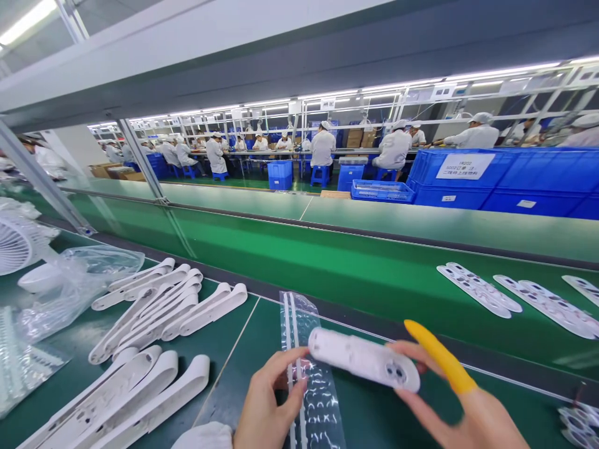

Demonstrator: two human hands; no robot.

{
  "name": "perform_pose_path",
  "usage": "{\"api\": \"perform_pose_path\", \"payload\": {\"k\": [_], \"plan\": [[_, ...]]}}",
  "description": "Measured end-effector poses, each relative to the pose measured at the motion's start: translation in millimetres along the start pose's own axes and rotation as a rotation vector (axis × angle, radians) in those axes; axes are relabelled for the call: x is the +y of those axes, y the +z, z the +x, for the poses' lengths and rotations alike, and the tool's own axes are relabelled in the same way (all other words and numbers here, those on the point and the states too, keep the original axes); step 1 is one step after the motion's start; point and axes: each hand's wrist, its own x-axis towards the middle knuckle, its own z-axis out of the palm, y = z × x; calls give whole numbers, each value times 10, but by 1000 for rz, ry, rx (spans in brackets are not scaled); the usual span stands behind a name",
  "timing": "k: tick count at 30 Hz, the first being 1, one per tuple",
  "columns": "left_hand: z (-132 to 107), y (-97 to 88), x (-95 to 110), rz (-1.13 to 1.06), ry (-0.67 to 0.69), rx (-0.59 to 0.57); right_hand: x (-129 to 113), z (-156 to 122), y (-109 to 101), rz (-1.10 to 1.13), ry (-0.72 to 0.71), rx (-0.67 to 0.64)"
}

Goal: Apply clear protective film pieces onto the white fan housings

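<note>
A long white plastic part (362, 360) with holes near one end is held crosswise above the green mat, between both hands. My left hand (269, 402) pinches its left end with thumb and fingers. My right hand (456, 393) grips the right end, and its forefinger, in a yellow finger cot, sticks out straight. Under the part lies a strip of clear bubble-wrap bag (306, 368).
Several similar white parts (161, 308) are piled on the mat to the left, with more (126, 396) at the near left edge. Clear plastic bags (77, 277) and a white fan (14, 246) sit far left. Wrapped parts (477, 290) lie on the green conveyor. Workers sit at lines beyond, behind blue crates (463, 178).
</note>
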Motion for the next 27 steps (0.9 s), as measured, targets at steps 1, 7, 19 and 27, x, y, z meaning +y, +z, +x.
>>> {"api": "perform_pose_path", "payload": {"k": [1, 7, 19, 27], "plan": [[1, 9, 2, -51, -16, -11, 114, 89, 58, -31, 36, 26], [-1, 34, 16, -301, -135, -60, 821, 596, 310, -189, 251, 3], [4, 131, -56, -467, -84, -66, -247, 381, 236, 164, -231, 46], [-3, 145, -70, -483, -68, -79, -628, 77, 523, 302, -117, -87]]}}
